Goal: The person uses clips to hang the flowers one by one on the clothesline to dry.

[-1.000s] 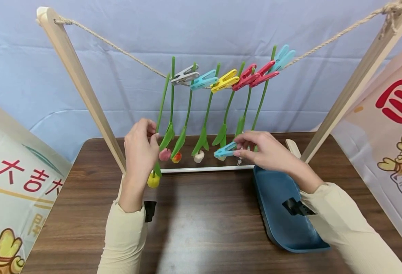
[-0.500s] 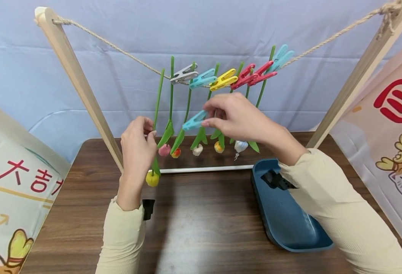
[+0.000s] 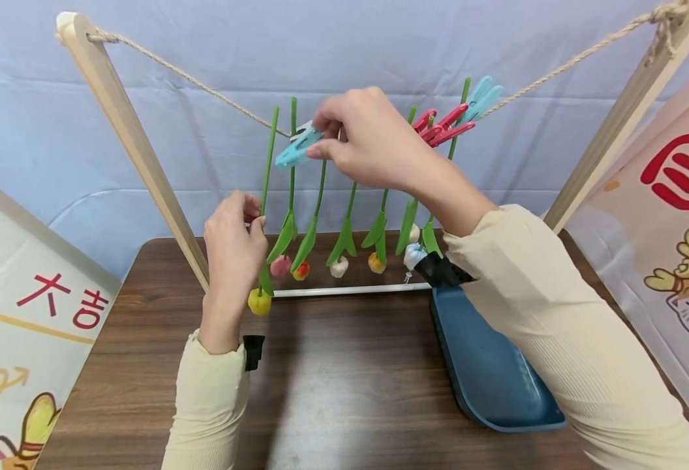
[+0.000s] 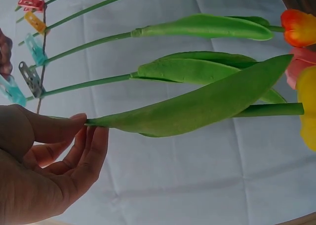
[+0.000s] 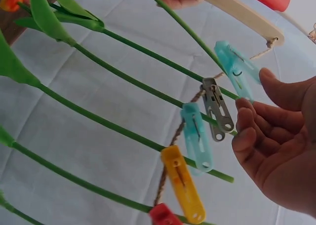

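My left hand [image 3: 235, 241] pinches the green stem of a yellow artificial tulip [image 3: 260, 301], which hangs flower down at the left of the row. Beside the top of that stem, my right hand [image 3: 374, 140] pinches a light blue clothespin [image 3: 297, 149] between thumb and fingers. Whether the clothespin touches the rope [image 3: 198, 75] cannot be told. In the right wrist view, a grey clothespin [image 5: 216, 104] on the rope sits just beside the held one. More clothespins, another light blue one [image 5: 197, 136] and a yellow one [image 5: 182, 183] among them, clip other tulips upside down; my right hand hides some in the head view.
Two wooden posts, left [image 3: 133, 137] and right [image 3: 626, 117], carry the rope, with a white bar [image 3: 344, 290] low between them. A dark blue tray [image 3: 497, 365] lies on the brown table [image 3: 344, 378] under my right forearm. Pale cloth [image 3: 380, 39] hangs behind.
My right hand has carried the light blue clothespin up and left from near the lower flowers to rope height. My left hand has raised the yellow tulip slightly, its stem top now near the rope.
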Action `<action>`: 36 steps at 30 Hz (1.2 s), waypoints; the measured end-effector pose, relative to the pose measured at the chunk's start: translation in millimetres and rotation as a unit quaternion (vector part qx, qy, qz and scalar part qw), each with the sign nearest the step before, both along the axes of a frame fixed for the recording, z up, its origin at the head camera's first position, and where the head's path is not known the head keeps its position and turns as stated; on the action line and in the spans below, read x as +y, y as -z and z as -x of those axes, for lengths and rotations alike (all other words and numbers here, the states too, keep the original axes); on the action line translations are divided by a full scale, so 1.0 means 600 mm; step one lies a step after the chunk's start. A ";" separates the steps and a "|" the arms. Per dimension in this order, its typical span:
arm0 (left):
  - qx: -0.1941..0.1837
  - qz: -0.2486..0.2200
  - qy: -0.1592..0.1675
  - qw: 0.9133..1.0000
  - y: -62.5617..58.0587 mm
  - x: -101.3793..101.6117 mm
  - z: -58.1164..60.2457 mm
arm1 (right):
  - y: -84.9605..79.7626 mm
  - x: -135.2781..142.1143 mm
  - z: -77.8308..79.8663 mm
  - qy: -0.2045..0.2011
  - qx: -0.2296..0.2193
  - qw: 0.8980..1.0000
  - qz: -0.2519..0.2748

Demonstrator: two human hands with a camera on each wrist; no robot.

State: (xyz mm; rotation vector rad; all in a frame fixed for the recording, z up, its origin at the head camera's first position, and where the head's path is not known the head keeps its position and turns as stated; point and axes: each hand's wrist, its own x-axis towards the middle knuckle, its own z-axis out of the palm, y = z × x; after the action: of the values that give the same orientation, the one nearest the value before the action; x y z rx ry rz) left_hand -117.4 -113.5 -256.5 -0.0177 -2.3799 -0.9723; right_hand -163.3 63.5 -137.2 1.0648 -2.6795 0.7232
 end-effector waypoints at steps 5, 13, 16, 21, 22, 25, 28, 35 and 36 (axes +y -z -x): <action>0.012 -0.002 0.000 1.000 -0.002 0.000 0.002 | -0.011 -0.009 0.007 0.012 0.034 0.999 -0.001; 0.009 -0.008 0.000 1.000 -0.005 0.001 0.002 | -0.013 -0.017 0.015 0.040 0.102 0.994 -0.002; 0.007 -0.009 -0.003 1.000 -0.005 0.001 0.003 | -0.013 -0.020 0.018 0.053 0.118 0.992 -0.013; 0.006 -0.011 -0.006 1.000 -0.006 0.002 0.003 | -0.017 -0.026 0.018 0.069 0.132 0.988 -0.035; 0.006 -0.011 -0.007 1.000 -0.006 0.002 0.003 | -0.018 -0.027 0.018 0.070 0.133 0.988 -0.038; 0.006 -0.012 -0.010 1.000 -0.007 0.001 0.003 | -0.019 -0.032 0.018 0.075 0.136 0.987 -0.044; 0.006 -0.013 -0.011 1.000 -0.007 0.002 0.003 | -0.019 -0.036 0.019 0.075 0.141 0.986 -0.054; -0.001 -0.016 -0.010 1.000 -0.010 0.002 0.001 | -0.024 -0.049 0.018 0.079 0.152 0.982 -0.080; -0.001 -0.015 -0.010 1.000 -0.010 0.001 0.000 | -0.025 -0.051 0.018 0.079 0.153 0.982 -0.081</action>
State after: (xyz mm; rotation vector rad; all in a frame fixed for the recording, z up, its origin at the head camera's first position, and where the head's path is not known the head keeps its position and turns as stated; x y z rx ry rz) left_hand -117.6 -112.7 -250.2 0.0173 -2.3619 -0.9991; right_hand -174.1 33.1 -121.9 0.8982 -2.5490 0.2884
